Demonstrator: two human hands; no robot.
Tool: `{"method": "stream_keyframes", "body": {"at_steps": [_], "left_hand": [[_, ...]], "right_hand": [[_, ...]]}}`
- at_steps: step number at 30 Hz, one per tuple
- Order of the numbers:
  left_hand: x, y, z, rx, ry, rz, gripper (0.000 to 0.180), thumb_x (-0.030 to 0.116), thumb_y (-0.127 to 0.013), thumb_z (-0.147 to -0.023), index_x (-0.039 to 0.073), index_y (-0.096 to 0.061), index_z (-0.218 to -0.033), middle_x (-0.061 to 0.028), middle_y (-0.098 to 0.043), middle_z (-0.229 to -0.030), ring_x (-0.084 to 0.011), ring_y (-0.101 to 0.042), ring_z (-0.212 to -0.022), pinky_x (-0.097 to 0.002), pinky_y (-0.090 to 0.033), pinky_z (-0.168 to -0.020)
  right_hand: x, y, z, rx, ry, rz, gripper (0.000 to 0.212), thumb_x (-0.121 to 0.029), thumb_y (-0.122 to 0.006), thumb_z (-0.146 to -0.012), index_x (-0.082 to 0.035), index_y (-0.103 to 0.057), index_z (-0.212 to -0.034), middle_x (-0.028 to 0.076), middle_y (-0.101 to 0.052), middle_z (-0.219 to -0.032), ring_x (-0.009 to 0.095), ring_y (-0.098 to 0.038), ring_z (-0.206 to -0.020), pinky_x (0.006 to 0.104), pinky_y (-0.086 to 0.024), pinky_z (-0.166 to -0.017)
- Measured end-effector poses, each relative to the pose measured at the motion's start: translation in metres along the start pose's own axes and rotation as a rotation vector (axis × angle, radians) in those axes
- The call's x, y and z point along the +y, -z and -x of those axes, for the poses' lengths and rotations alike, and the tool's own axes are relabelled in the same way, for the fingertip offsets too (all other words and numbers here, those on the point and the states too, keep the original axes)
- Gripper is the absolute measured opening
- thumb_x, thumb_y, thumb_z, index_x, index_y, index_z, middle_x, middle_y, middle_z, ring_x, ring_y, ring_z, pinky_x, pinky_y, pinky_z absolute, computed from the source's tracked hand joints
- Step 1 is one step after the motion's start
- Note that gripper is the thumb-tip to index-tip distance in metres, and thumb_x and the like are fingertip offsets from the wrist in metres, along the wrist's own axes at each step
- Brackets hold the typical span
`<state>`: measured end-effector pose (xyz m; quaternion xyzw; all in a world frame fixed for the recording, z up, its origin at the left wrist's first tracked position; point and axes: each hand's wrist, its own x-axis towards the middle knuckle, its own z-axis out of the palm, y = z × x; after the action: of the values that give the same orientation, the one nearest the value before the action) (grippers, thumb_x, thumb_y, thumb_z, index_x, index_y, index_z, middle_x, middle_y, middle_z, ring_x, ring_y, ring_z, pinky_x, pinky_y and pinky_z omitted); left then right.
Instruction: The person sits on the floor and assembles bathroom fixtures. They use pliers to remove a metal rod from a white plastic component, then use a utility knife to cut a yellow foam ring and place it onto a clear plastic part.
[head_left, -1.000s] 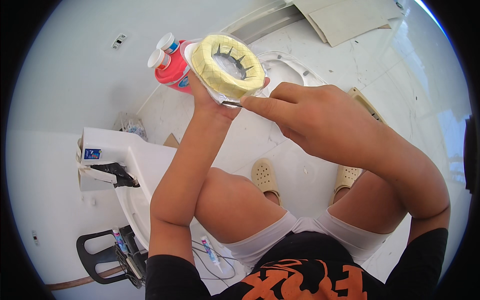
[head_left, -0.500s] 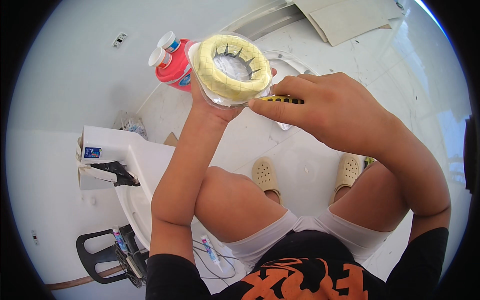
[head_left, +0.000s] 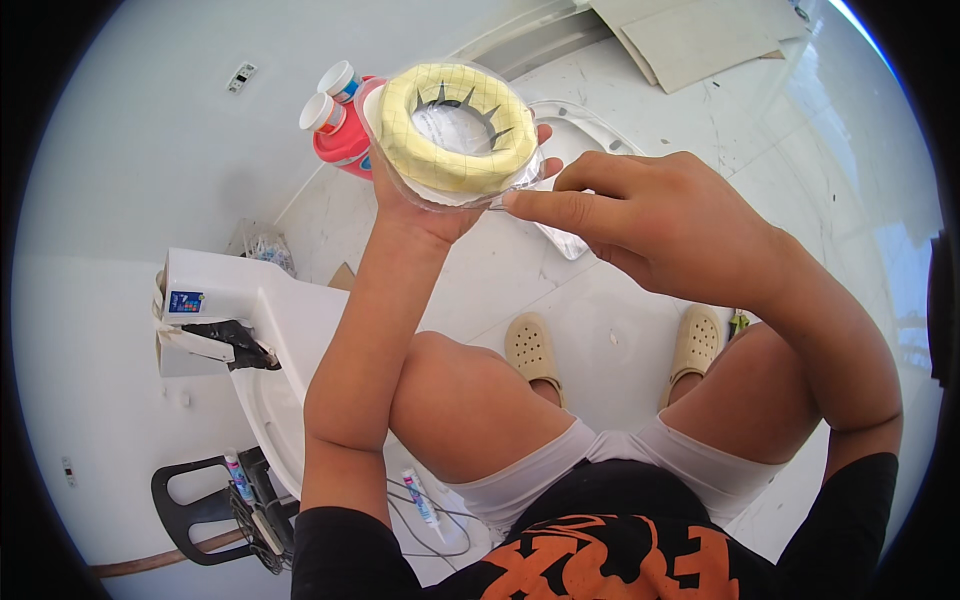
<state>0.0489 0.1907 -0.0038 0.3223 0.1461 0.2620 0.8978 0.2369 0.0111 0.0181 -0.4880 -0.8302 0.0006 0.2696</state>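
A yellow wax ring [head_left: 458,165] with dark pointed tabs around its inner hole lies inside a clear plastic package [head_left: 440,202]. My left hand [head_left: 415,215] supports this package from below, the fingertips showing past its right side. At the package's lower right edge is my right hand [head_left: 640,215], thumb and fingers closed together. The yellow-and-black utility knife seen in it earlier is now hidden by the fingers; only a thin tip shows by the thumb.
Behind the package stands a red container [head_left: 345,145] with two white cups [head_left: 322,113] on it. A white toilet [head_left: 300,310] lies at left. Grey sheets [head_left: 700,45] rest at the back; a sealant tube [head_left: 420,498] and cables lie near my left leg.
The package has shifted slightly left and up in my left hand. My right hand has turned, so the knife's handle has gone out of sight.
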Motion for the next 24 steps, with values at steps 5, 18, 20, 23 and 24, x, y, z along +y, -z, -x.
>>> {"method": "stream_keyframes", "body": {"at_steps": [5, 18, 20, 23, 24], "left_hand": [[0.0039, -0.0011, 0.0007, -0.053, 0.046, -0.05, 0.108, 0.087, -0.047, -0.088, 0.005, -0.045, -0.157, -0.0371, -0.045, -0.154, -0.0623, -0.037, -0.147, -0.0713, -0.04, -0.119], [-0.0001, -0.0086, -0.0007, 0.008, 0.005, -0.001, 0.096, 0.084, -0.039, -0.095, 0.005, -0.057, -0.145, -0.0325, -0.064, -0.133, -0.0643, -0.057, -0.127, -0.0755, -0.051, -0.102], [-0.0007, -0.0088, 0.0004, -0.007, 0.005, 0.015, 0.095, 0.084, -0.038, -0.096, 0.005, -0.057, -0.146, -0.0325, -0.064, -0.134, -0.0642, -0.056, -0.128, -0.0755, -0.051, -0.102], [-0.0003, -0.0062, 0.0023, -0.082, 0.026, -0.034, 0.096, 0.08, -0.045, -0.094, 0.007, -0.048, -0.156, -0.0381, -0.043, -0.156, -0.0655, -0.037, -0.145, -0.0727, -0.038, -0.119], [-0.0001, -0.0048, 0.0023, -0.07, 0.035, -0.018, 0.096, 0.08, -0.045, -0.094, 0.007, -0.048, -0.156, -0.038, -0.043, -0.156, -0.0655, -0.037, -0.145, -0.0728, -0.037, -0.119]], "right_hand": [[0.0028, 0.0038, 0.0006, 0.011, -0.003, 0.07, 0.067, 0.002, -0.078, -0.082, -0.026, -0.068, -0.142, 0.003, -0.073, -0.114, 0.02, -0.074, -0.09, 0.0316, -0.06, -0.069], [0.0034, 0.004, 0.003, 0.034, 0.041, 0.121, 0.066, -0.001, -0.079, -0.079, -0.026, -0.069, -0.14, 0.002, -0.072, -0.112, 0.02, -0.073, -0.087, 0.0327, -0.058, -0.068], [0.003, 0.0032, 0.0028, 0.023, 0.045, 0.117, 0.064, -0.002, -0.078, -0.08, -0.025, -0.07, -0.139, 0.002, -0.072, -0.112, 0.02, -0.072, -0.087, 0.0329, -0.058, -0.068], [0.0028, 0.0027, 0.0023, 0.028, 0.067, 0.129, 0.059, -0.003, -0.077, -0.082, -0.024, -0.071, -0.137, 0.002, -0.072, -0.111, 0.02, -0.072, -0.087, 0.0332, -0.057, -0.068], [0.0029, 0.0031, 0.0027, 0.03, 0.076, 0.133, 0.058, -0.004, -0.076, -0.082, -0.024, -0.071, -0.137, 0.002, -0.072, -0.111, 0.02, -0.072, -0.087, 0.0334, -0.057, -0.068]]}}
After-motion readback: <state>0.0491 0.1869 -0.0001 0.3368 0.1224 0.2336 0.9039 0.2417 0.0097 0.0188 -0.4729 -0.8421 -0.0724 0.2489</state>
